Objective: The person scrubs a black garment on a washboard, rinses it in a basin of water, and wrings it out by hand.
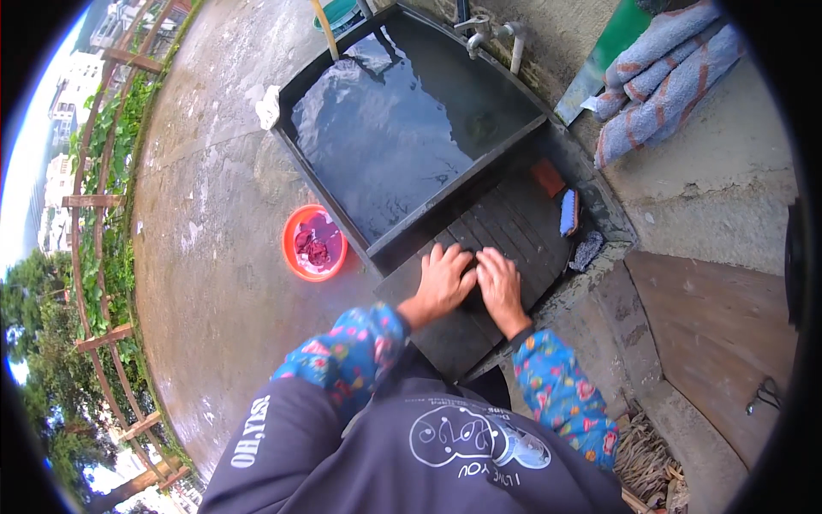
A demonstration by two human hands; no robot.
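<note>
My left hand (443, 278) rests on the ridged dark washboard (514, 227) in front of the stone water basin (419, 224), its fingers bent and apart. Close beside it lies my right hand (501, 287), palm down with the fingers stretched forward on the same board. A dark patch shows between the two hands; whether it is wet cloth or shadow I cannot tell. Flowered blue sleeve covers reach to both wrists. To the right of the board lie a reddish-brown block (547, 177) and a blue-bristled scrub brush (569, 212).
Water fills the basin below a metal tap (479, 36). An orange-red tub (315, 272) with dark red cloth in pinkish water stands on the concrete at left. A grey striped towel (659, 81) hangs at upper right. Near the brush sits a crumpled grey scourer (587, 251).
</note>
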